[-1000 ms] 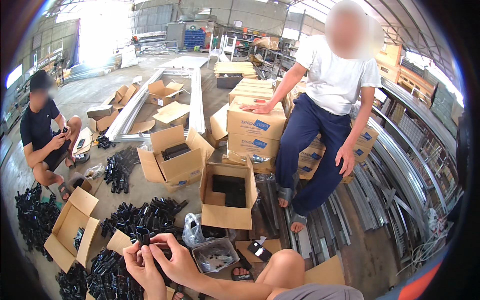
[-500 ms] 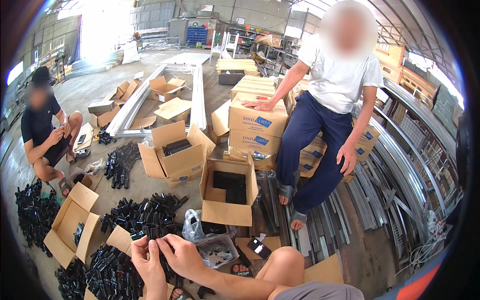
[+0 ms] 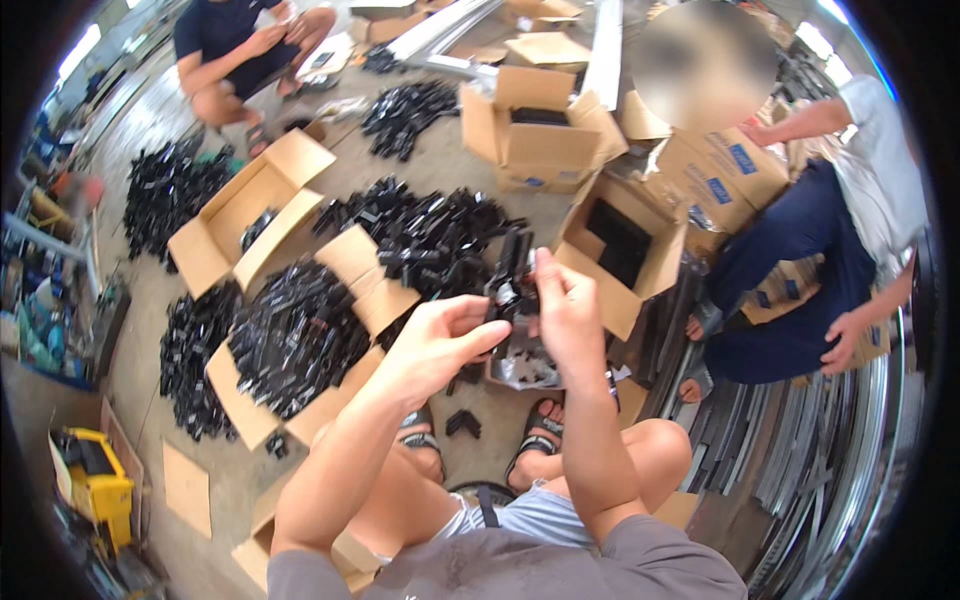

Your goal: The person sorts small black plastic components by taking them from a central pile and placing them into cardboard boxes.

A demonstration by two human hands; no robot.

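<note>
In front of me, my right hand (image 3: 568,305) is closed, its thumb and fingers pinching a black fitting (image 3: 514,262) that stands roughly upright. Close by on the left, my left hand (image 3: 440,345) has its fingers half curled and its thumb apart from them. Its fingertips are at the fitting's edge; motion blur hides whether they touch. Just beyond the hands lies a heap of similar black fittings (image 3: 430,235). Below them, a shallow tray (image 3: 528,372) holds clear plastic and small dark bits. An L-shaped black piece (image 3: 462,423) rests on the floor between my feet.
Open cartons stand around: one with black fittings heaped in it (image 3: 300,330), one at left (image 3: 285,165), one at right (image 3: 610,290). One co-worker (image 3: 235,50) squats at upper left; another (image 3: 830,260) sits at right by metal profiles (image 3: 800,450). A yellow case (image 3: 100,480) stands lower left.
My view has tipped down and turned left, so my lap and feet show. My hands were close together at a small piece; now they are apart, with a black fitting in the right.
</note>
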